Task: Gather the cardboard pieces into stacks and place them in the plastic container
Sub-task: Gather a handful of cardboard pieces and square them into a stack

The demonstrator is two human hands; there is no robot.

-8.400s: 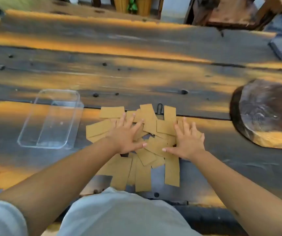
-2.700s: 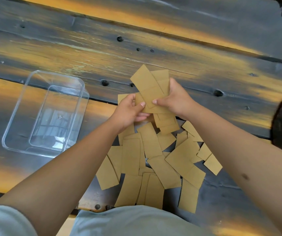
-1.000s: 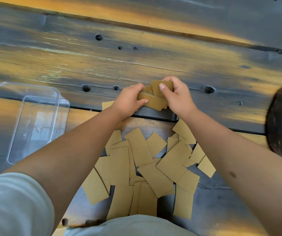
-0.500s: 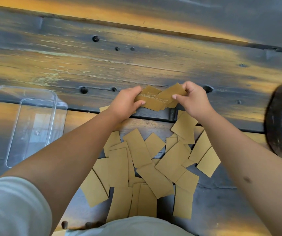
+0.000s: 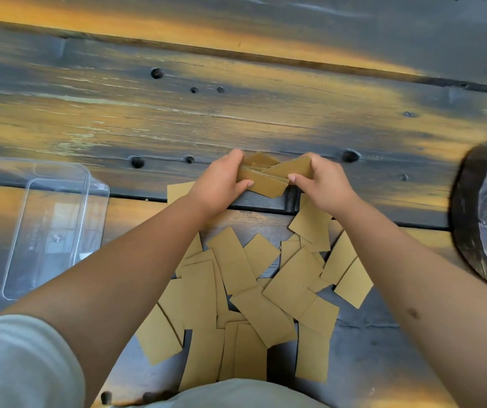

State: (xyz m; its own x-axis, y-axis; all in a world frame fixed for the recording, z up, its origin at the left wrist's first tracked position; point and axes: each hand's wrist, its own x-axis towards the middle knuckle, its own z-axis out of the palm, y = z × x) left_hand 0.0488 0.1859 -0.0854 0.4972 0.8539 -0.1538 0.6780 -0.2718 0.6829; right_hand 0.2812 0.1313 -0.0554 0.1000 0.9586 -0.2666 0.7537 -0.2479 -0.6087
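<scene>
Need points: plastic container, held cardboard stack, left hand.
plastic container (image 5: 95,184): head view, right rim corner.
held cardboard stack (image 5: 268,184): head view, flat face of the front piece.
left hand (image 5: 218,187): head view, back of the hand.

I'm seeing a small uneven stack of cardboard pieces (image 5: 268,178) being held between both hands, its brown rectangles fanning out of line, corrugated edges showing. Nearer me, loose cardboard pieces (image 5: 248,290) are lying flat and overlapping in a scattered heap on the surface. The clear plastic container (image 5: 30,225) is sitting upright to the left, well apart from the heap.
</scene>
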